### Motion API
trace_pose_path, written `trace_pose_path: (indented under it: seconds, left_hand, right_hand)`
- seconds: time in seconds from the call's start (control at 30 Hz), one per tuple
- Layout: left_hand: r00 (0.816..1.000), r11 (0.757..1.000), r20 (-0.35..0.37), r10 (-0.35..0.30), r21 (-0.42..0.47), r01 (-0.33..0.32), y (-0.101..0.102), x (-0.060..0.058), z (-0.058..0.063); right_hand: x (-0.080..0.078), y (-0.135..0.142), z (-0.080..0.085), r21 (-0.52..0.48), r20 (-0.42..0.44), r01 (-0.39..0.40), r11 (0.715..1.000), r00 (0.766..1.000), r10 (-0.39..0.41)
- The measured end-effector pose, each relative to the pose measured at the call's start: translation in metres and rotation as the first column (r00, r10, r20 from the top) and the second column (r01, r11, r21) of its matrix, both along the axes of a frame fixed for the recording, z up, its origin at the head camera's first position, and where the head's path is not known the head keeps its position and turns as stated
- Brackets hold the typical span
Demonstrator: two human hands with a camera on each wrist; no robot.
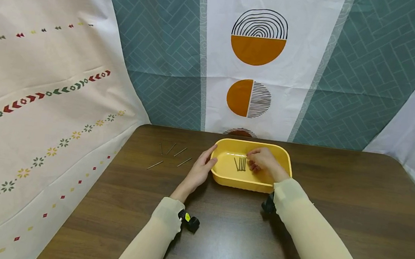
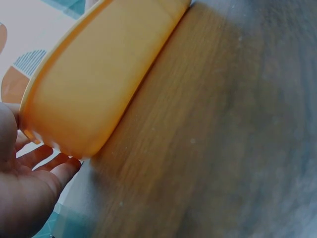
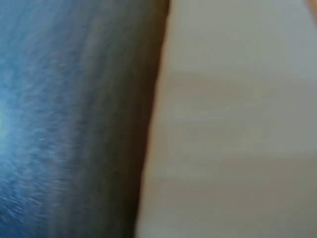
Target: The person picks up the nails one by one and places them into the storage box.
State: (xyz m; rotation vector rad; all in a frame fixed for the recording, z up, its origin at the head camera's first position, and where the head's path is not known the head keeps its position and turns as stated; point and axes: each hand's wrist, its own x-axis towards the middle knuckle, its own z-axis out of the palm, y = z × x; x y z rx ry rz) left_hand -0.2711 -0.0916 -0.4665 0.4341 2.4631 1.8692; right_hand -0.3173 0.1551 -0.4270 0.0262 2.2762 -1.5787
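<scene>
A yellow rectangular tray (image 1: 239, 183) stands near the table's far edge. My left hand (image 1: 199, 169) holds its left end, thumb over the rim and fingers against the outside wall, as the left wrist view shows beside the tray wall (image 2: 99, 74). Inside the tray, several thin dark metal pins (image 1: 242, 164) lie on the floor, mostly side by side, with the leftmost one slanted. My right hand (image 1: 264, 160) reaches in over the right side, fingers bent, fingertips right by the rightmost pin. I cannot tell whether they pinch anything.
Several more thin pins (image 1: 154, 165) lie scattered on the brown wooden table (image 1: 225, 239), left of the tray. Patterned cloth (image 1: 163, 46) hangs behind the table and along its left side. A pale sleeve (image 3: 233, 124) fills much of the right wrist view.
</scene>
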Motion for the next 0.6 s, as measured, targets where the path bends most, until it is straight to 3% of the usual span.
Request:
trace_pose_path:
  seconds: [0.2,0.4,0.53,0.6]
  left_hand:
    - [1.0,1.0,-0.016,0.002,-0.008,-0.002,0.0,0.0,0.001]
    - [1.0,1.0,0.001,0.007,-0.013,-0.007,0.0,0.001,0.001]
    - [1.0,1.0,0.003,0.006,-0.009,-0.006,0.0,0.001,0.001]
    - [1.0,1.0,0.001,0.007,-0.008,-0.007,0.0,0.001,0.001]
  right_hand:
    - [0.001,0.002,0.015,0.084,-0.053,-0.065,0.994,0.996,0.07]
    - [0.008,0.004,0.029,0.195,-0.12,-0.152,0.969,0.977,0.177]
    - [0.012,0.01,0.037,0.28,-0.181,-0.198,0.939,0.95,0.254]
    - [0.012,0.012,0.041,0.341,-0.252,-0.205,0.918,0.92,0.3]
